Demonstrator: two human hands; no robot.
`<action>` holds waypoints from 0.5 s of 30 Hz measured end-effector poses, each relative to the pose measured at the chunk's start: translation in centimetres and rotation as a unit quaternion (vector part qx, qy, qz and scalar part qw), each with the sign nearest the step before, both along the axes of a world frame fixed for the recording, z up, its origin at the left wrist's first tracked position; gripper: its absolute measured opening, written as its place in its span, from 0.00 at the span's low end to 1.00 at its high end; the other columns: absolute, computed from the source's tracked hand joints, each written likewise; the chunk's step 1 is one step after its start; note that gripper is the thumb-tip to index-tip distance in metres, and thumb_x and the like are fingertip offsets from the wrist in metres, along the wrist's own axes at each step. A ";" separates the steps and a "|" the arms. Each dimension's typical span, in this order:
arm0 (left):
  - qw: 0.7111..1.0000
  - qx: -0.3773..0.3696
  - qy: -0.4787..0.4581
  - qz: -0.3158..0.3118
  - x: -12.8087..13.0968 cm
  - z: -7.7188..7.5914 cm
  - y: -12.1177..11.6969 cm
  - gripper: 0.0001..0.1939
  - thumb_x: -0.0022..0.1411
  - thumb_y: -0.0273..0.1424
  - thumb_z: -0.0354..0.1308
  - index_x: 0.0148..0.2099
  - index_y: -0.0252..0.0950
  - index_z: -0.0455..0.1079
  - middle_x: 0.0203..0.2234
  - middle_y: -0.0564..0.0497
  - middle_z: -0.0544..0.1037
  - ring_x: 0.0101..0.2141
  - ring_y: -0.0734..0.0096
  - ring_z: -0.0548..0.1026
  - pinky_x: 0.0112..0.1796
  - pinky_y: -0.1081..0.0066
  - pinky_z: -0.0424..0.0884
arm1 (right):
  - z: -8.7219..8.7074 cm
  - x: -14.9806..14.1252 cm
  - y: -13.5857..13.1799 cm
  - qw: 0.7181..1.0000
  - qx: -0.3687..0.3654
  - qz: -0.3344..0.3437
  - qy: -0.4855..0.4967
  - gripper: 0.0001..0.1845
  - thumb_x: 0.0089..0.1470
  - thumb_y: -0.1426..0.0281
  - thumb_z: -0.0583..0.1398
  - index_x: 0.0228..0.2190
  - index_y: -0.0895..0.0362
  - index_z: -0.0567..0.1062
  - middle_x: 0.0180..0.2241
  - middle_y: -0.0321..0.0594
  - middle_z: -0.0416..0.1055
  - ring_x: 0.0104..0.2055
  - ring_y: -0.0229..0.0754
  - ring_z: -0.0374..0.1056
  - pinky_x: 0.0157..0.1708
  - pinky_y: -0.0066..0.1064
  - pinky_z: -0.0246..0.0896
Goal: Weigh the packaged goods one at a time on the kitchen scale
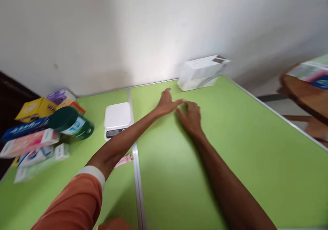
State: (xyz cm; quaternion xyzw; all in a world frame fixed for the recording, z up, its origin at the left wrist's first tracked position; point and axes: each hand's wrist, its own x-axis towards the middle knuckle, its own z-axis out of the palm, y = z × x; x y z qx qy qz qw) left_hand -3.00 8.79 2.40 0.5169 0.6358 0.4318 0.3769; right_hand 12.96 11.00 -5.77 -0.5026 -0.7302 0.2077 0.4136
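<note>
Both my hands reach out over the green table, toward its far edge. My left hand (167, 102) has its thumb stretched to the right, apart from its fingers, and holds nothing that I can see. Close to its thumb tip is my right hand (191, 116), fingers bent and thumb apart, also with nothing visible in it. Whether the two hands touch is unclear. Just beyond them, against the wall, stands a white box (202, 73). A white kitchen scale (118, 116) lies left of my left forearm, which covers part of its display.
At the left lie several packages, among them a yellow box (36, 109), a pink box (30, 143) and a dark green canister (71, 123). A metal seam (137, 175) crosses the table (169, 175). Beside it lies a pink strip (124, 160). A wooden chair (307, 93) stands at right.
</note>
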 end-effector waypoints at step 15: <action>0.936 0.187 0.160 0.253 -12.4 6.3 -35.8 0.24 0.78 0.50 0.64 0.66 0.42 0.76 0.59 0.39 0.83 0.53 0.53 0.86 0.51 0.52 0.88 | -5.1 1.6 2.5 0.990 0.068 0.040 -0.117 0.56 0.50 0.18 0.41 0.46 0.45 0.85 0.44 0.74 0.80 0.60 0.80 0.73 0.50 0.76 0.59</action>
